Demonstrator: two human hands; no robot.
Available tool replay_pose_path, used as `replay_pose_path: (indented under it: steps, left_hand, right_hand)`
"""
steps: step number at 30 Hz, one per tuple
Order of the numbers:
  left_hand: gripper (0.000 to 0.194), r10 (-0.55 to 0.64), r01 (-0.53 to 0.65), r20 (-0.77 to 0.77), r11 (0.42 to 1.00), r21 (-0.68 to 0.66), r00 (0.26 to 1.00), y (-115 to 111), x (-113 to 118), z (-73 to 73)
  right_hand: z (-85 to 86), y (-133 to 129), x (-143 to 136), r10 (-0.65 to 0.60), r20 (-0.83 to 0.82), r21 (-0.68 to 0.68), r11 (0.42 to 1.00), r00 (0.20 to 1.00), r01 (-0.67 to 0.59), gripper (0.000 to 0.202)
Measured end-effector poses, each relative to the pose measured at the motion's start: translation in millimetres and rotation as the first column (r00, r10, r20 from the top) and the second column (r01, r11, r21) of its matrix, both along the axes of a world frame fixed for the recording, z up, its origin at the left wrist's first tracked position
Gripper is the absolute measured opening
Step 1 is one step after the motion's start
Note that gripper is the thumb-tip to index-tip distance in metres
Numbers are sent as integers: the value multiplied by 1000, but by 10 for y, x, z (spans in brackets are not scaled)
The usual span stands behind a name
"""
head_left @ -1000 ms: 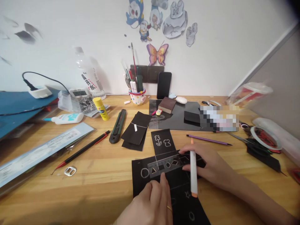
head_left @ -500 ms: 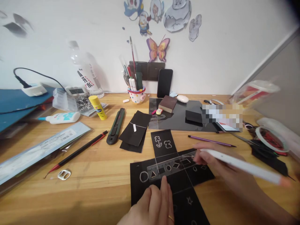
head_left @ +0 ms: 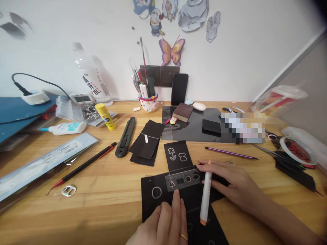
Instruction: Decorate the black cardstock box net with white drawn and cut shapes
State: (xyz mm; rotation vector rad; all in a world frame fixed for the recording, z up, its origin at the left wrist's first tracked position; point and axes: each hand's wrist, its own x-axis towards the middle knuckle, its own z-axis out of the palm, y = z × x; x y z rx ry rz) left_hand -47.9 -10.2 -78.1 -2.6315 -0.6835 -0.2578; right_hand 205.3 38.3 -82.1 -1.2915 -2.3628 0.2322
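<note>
A black cross-shaped paper [head_left: 150, 211] lies on the wooden desk, with white flowers, circles and other outlines drawn on it. Across its middle rests a clear stencil ruler [head_left: 176, 186] with cut-out shapes; its right end is hidden. My left hand [head_left: 163, 221] lies low on the paper, index finger stretched out to the ruler's lower edge, palm empty. Over the right arm of the paper, my right hand [head_left: 235, 180] rests with fingers extended by the ruler's right part. It keeps a white marker [head_left: 205, 197] with orange ends between its fingers, pointing down towards me.
Left of the paper lie a utility knife [head_left: 125, 137], black paper pieces [head_left: 148, 139], a black pencil-like tool [head_left: 87, 163] and a pull tab [head_left: 68, 191]. A purple pencil [head_left: 231, 153] and scissors [head_left: 276, 154] lie to the right. Behind stand a pen cup [head_left: 148, 102] and phone [head_left: 179, 89].
The stencil ruler has slid right along the paper. My right hand has gone from a writing grip to lying over the ruler's right end, its marker swung from pointing right to pointing down.
</note>
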Motion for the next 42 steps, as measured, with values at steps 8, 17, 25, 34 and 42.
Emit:
replay_pose_path:
  steps: [8, 17, 25, 34, 42]
  left_hand:
    - [34, 89, -87, 22, 992, -91, 996, 241, 12, 164]
    - [34, 128, -126, 30, 989, -74, 991, 311, 4, 70]
    - [27, 157, -143, 117, 983, -115, 981, 340, 13, 27]
    - [30, 152, -140, 83, 982, -128, 985, 334, 16, 29]
    - [33, 148, -132, 115, 982, -134, 982, 341, 17, 18]
  right_hand:
    - [21, 52, -19, 54, -47, 29, 998, 997, -53, 28]
    - [15, 52, -72, 68, 25, 157, 985, 997, -71, 30]
    - [21, 18, -91, 73, 51, 138, 987, 996, -79, 27]
    - [198, -52, -265, -310, -583, -360, 927, 751, 103, 18]
    - [219, 121, -717, -324, -463, -541, 841, 825, 27, 6]
